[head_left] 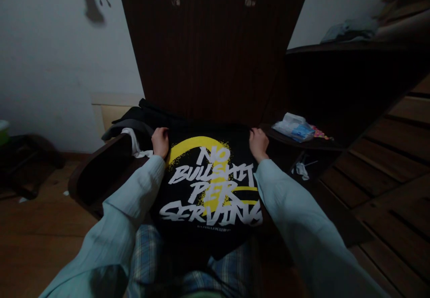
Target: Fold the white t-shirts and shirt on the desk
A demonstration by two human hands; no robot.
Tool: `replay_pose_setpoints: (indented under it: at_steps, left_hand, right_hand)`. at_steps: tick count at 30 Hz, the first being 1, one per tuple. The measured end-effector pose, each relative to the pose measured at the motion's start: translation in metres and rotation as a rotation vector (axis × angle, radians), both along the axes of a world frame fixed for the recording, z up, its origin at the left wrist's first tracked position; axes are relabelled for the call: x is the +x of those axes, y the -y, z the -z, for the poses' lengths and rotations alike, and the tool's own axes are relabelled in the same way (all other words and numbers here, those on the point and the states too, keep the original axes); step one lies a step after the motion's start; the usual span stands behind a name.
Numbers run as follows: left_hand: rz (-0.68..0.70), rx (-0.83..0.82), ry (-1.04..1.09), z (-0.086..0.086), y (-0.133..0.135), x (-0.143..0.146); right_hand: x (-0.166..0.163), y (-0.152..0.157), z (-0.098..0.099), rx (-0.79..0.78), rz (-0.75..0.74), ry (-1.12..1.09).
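A black T-shirt [188,190] with large white lettering and a yellow print is spread in front of me, its near end hanging over my plaid-covered lap. My left hand [160,142] is closed on the shirt's far left edge. On the far right edge, my right hand [258,144] grips the cloth the same way, fingers curled in. The fabric lies fairly flat between the two hands. Beyond it, where dark cloth meets the dark furniture, the shirt's far border is hard to make out.
Dark and grey clothes [134,121] lie heaped at the far left, with a white cloth [135,143] beside them. A dark wooden panel [215,56] rises behind. At right, a shelf [311,143] holds a plastic packet [294,127]. Wooden slats [386,190] stand farther right.
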State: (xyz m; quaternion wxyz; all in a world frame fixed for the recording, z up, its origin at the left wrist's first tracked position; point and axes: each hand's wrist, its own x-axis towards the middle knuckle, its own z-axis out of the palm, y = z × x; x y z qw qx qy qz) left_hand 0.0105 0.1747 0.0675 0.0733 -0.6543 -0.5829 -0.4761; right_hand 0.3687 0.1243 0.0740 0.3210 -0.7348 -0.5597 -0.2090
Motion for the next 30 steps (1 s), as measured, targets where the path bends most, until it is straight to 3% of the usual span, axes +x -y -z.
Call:
replay_pose_setpoints:
  at_steps: [3, 5, 7, 9, 12, 14, 17, 20, 24, 28, 30]
  left_hand:
    - [-0.056, -0.135, -0.203, 0.021, 0.005, 0.006]
    - [-0.072, -0.129, -0.304, 0.034, 0.012, 0.009]
    - [-0.008, -0.065, -0.367, 0.042, 0.020, 0.013]
    - [0.152, -0.046, -0.428, 0.046, 0.030, 0.018]
    - [0.437, -0.166, -0.518, 0.051, 0.046, 0.029]
    - [0.563, -0.253, -0.568, 0.056, 0.057, 0.036]
    - [0.608, -0.337, -0.655, 0.067, 0.070, 0.040]
    - [0.584, -0.412, -0.719, 0.076, 0.080, 0.036]
    - [0.606, -0.451, -0.706, 0.078, 0.095, 0.030]
    - [0.745, -0.445, -0.626, 0.067, 0.107, 0.021]
    - [0.726, -0.386, -0.525, 0.061, 0.107, 0.010]
  right_hand:
    - [-0.006, -0.003, 0.020, -0.210, 0.000, 0.014]
    - [-0.009, -0.002, 0.029, -0.293, 0.003, 0.017]
    - [-0.016, 0.002, 0.032, -0.282, -0.003, 0.017]
    - [-0.027, 0.008, 0.032, -0.209, -0.044, 0.012]
    - [-0.052, 0.025, 0.035, -0.180, -0.247, 0.010]
    - [-0.070, 0.039, 0.046, -0.266, -0.444, 0.031]
    - [-0.088, 0.057, 0.069, -0.444, -0.613, 0.089]
    - [-0.091, 0.070, 0.085, -0.632, -0.660, 0.083]
    - [-0.086, 0.082, 0.082, -0.705, -0.698, 0.126]
    - [-0.086, 0.087, 0.063, -0.770, -0.711, 0.192]
    - [-0.087, 0.085, 0.058, -0.796, -0.700, 0.188]
